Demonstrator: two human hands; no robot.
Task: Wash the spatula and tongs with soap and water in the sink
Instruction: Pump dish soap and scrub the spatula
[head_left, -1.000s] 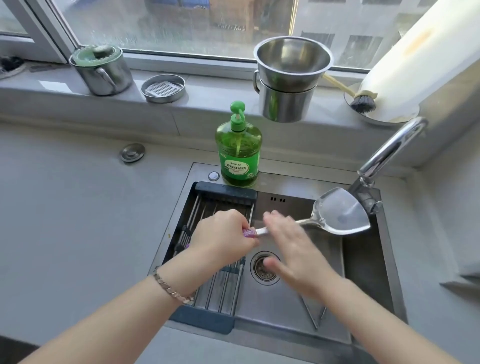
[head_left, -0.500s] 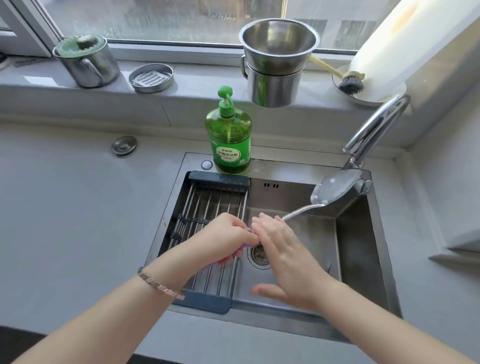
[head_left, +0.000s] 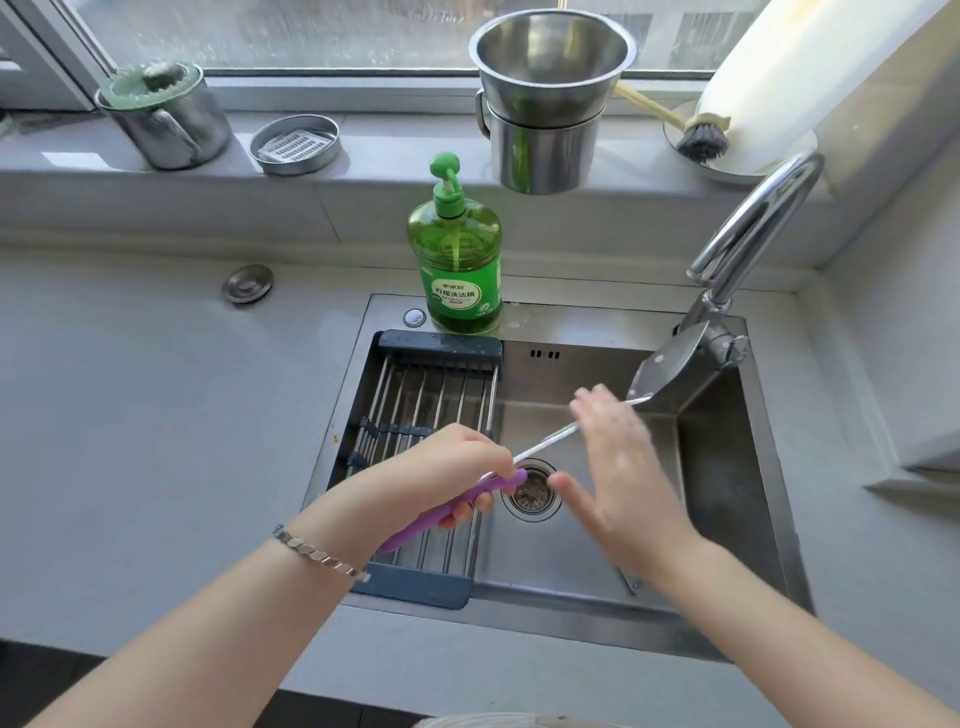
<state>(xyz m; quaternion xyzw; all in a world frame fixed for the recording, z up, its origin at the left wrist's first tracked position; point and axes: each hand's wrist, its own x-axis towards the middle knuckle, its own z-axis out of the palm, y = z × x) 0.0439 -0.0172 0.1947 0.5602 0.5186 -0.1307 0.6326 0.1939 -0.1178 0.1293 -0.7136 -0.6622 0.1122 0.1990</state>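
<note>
A metal spatula (head_left: 667, 369) with a purple handle (head_left: 452, 506) stretches across the steel sink (head_left: 727, 467), its blade turned on edge near the base of the tap (head_left: 753, 223). My left hand (head_left: 447, 467) grips the purple handle above the drain. My right hand (head_left: 618, 457) lies over the thin metal shaft with straight, spread fingers. A small part of the metal tongs (head_left: 626, 579) shows on the sink floor below my right wrist. No water runs from the tap.
A green dish soap pump bottle (head_left: 457, 260) stands on the sink's back rim. A dark-framed wire drying rack (head_left: 426, 415) fills the sink's left part. On the window sill are stacked steel pots (head_left: 545, 104), a lidded mug (head_left: 166, 114), a soap dish (head_left: 294, 143) and a brush (head_left: 696, 137).
The spatula blade has rotated from flat to on edge and moved toward the tap base. My right hand slid up the shaft away from my left hand, exposing the purple handle.
</note>
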